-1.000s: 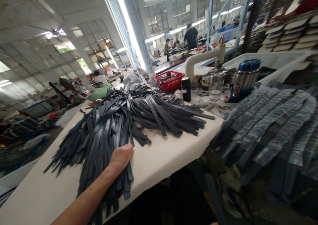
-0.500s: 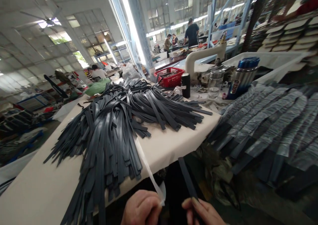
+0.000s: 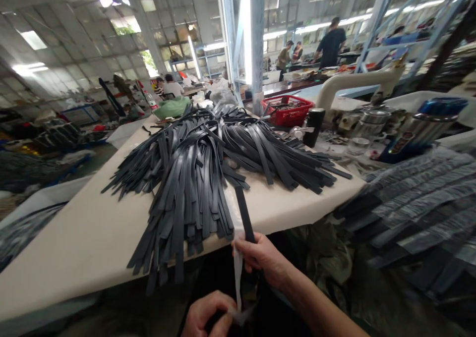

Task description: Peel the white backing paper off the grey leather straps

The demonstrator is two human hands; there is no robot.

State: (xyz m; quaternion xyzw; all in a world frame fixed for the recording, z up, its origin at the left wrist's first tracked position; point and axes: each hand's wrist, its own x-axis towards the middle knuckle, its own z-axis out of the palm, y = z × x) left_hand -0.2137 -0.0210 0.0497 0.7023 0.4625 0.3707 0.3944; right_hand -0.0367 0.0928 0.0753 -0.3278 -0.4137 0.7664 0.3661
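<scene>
My left hand [image 3: 211, 313], low in the view below the table edge, is closed in a pinch on the end of a translucent white plastic film strip [image 3: 237, 275]. That strip runs up past my right hand to the pile. My right hand [image 3: 260, 255] grips a flat black strap [image 3: 244, 212] near the table's front edge; its fingertips also lie against the film. The strap's far end points up and away over the cream tabletop [image 3: 92, 233]. Just left of it a large pile of similar black straps [image 3: 197, 178] spreads over the table, several ends hanging off the front.
At the back right stand a red basket [image 3: 288, 110], a black cylinder [image 3: 314, 127], a glass jar [image 3: 366, 129] and a blue steel flask [image 3: 424, 131]. Film-wrapped straps [image 3: 420, 203] lie at the right. A green bag [image 3: 173, 107] sits at the back; people work farther off.
My right hand has moved up and left with the black strap, now beside the plastic film. My left hand still pinches the film's end. The camera view has turned rightward and levelled.
</scene>
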